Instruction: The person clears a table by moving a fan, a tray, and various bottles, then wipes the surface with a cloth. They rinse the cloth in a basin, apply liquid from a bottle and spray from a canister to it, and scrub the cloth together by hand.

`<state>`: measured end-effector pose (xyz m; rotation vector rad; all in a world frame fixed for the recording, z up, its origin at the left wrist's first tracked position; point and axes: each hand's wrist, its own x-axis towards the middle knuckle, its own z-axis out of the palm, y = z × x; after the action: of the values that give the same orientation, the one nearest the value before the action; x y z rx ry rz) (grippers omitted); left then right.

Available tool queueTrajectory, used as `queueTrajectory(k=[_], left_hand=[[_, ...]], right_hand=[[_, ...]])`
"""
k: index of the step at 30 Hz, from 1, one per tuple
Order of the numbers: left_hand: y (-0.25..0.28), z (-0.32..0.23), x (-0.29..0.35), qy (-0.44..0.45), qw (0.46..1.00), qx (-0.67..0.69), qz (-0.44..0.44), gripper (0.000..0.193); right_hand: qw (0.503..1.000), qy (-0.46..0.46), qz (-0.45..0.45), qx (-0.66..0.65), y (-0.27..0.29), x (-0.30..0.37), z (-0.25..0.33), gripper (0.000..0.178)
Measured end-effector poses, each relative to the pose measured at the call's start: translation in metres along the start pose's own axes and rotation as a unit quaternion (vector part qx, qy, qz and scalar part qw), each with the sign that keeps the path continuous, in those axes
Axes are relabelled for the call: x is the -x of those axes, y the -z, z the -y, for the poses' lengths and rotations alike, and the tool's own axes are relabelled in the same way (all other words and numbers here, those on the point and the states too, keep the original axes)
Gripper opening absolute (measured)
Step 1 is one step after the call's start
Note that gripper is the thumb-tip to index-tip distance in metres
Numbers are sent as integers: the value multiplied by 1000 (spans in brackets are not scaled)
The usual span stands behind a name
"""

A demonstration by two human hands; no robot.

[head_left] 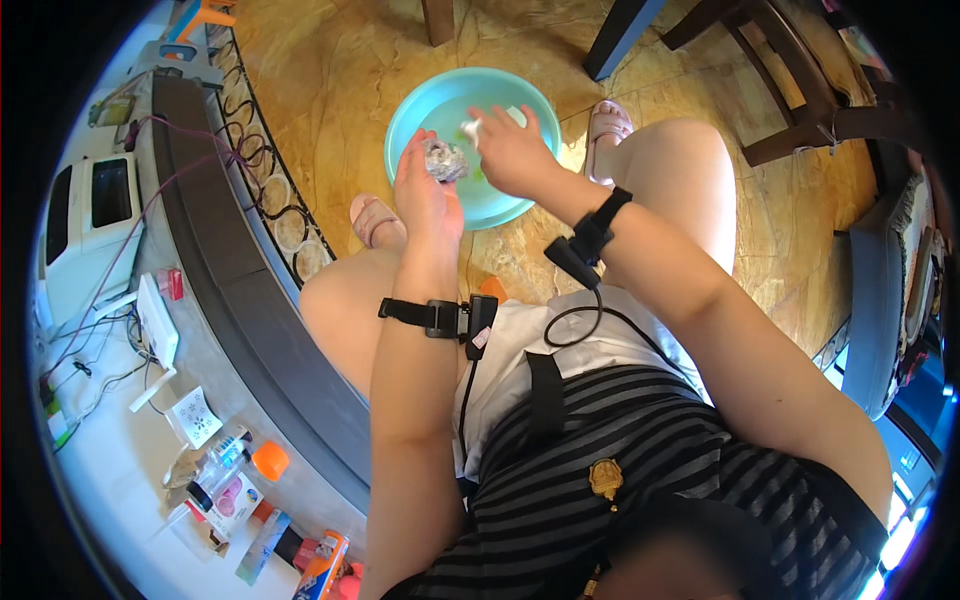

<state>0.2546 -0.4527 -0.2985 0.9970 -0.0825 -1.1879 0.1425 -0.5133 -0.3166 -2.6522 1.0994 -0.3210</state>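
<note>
A pale turquoise basin (405,105) stands on the floor between my feet. At its near left side, my left hand (428,200) is palm up, cradling a crumpled grey-white lump (446,160) with a rough, shiny surface; its exact kind is unclear. Over the basin, my right hand (513,152) faces the lump with its fingers partly spread. A small white piece (471,130) shows at its thumb and forefinger, seemingly pinched there. Small greenish bits lie in the basin below, partly hidden by my hands.
A long grey counter (270,400) runs along my left, carrying a white appliance (95,215), cables, an orange cap (270,460) and several small packages. Wooden chair legs (800,130) stand at the far right. My sandalled feet flank the basin. Wired straps circle both wrists.
</note>
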Motion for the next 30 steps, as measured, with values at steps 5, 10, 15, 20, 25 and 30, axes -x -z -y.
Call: queueTrajectory(k=[5,10,15,20,25,30], left_hand=[[4,10,3,25,993,-115,23,36],[12,21,-6,81,995,-16,47,40],[-25,26,16,31,998,55,30,44],[-25,-1,7,37,982,45,-177,48],[-21,28,5,40,996,-16,73,46],[-24,-3,-9,-1,990,13,-141,40]], right_hand=[[988,151,-12,27,26,12,32,16],[877,-176,-5,-447,11,3,39,28],[670,-317,67,-668,-7,-9,14,35],[814,-136,-21,-564,-20,12,47,36],[736,-264,-11,-624,-13,-22,1,53],[796,-147,-5,-587,-16,15,52,57]])
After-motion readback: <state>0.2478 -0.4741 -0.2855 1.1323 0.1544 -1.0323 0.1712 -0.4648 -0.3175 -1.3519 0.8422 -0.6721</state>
